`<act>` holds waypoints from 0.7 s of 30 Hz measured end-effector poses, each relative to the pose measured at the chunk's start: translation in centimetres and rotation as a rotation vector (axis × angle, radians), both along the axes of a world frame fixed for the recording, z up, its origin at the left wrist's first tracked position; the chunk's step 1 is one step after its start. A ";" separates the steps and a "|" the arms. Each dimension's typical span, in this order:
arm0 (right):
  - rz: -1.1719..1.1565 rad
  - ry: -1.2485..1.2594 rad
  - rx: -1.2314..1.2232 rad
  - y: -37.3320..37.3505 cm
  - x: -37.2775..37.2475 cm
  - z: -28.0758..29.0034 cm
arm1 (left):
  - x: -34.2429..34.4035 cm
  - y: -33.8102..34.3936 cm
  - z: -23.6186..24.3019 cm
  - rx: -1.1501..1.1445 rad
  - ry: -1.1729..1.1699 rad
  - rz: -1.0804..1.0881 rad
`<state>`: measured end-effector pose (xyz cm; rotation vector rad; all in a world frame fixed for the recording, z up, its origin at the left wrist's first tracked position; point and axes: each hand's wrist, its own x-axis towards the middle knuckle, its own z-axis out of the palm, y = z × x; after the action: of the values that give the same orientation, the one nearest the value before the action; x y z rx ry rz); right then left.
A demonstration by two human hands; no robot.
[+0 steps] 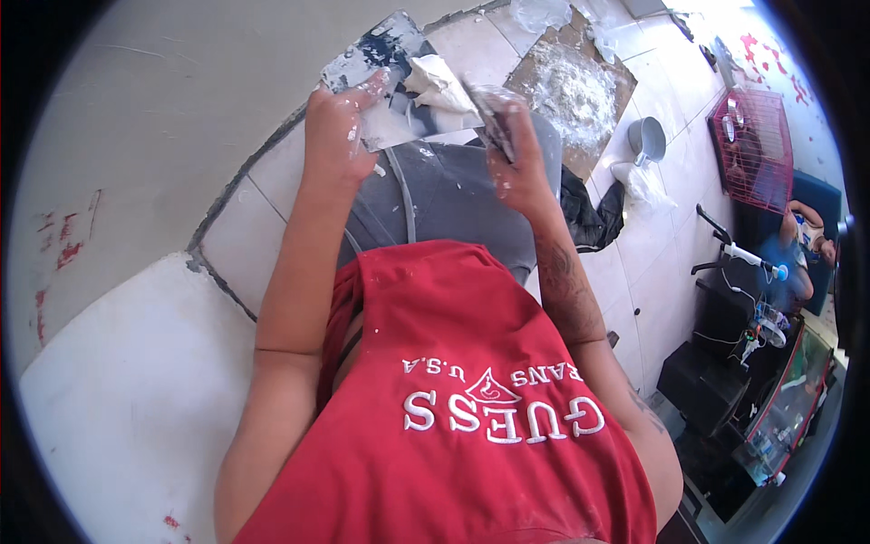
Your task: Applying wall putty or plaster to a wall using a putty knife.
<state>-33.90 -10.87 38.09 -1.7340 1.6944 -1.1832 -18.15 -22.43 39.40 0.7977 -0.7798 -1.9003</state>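
Head camera, looking straight down a person's own body: a red sleeveless top fills the lower middle, grey trousers above it, and two bare forearms reach up toward the top of the picture. The left hand (337, 127), dusted white, has its fingers closed around the near edge of a flat metal plastering board (385, 63), which it holds roughly level in front of a pale grey wall (154, 118). A soft white lump of plaster (439, 83) sits on the board's right half. The right hand (515, 159) is wrapped tightly round the handle of a putty knife (489, 109), whose blade touches the lump. The plaster looks wet, pliable and heavy for its size, likely to slump or slide if the board tilts; the board looks stiff and slick, best gripped at its bare edge. On the tiled floor (652, 236) to the right lie a patch of white powder (571, 91), a grey bucket (647, 138) and a red wire cage (752, 150).
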 end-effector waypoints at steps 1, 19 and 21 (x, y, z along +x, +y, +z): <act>-0.062 -0.155 -0.010 0.2 -0.3 0.0 | 0.0 -0.1 -0.2 0.052 -0.001 -0.009; 0.021 0.414 0.074 1.3 0.2 5.0 | -0.8 -0.3 -0.4 -0.077 -0.010 0.088; 0.026 0.410 0.123 0.5 0.9 5.3 | -1.3 0.0 0.1 -0.124 -0.030 0.141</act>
<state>-32.95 -10.38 43.39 -2.0123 1.9167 -0.7253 -19.47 -22.40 39.46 0.7844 -0.8301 -1.7017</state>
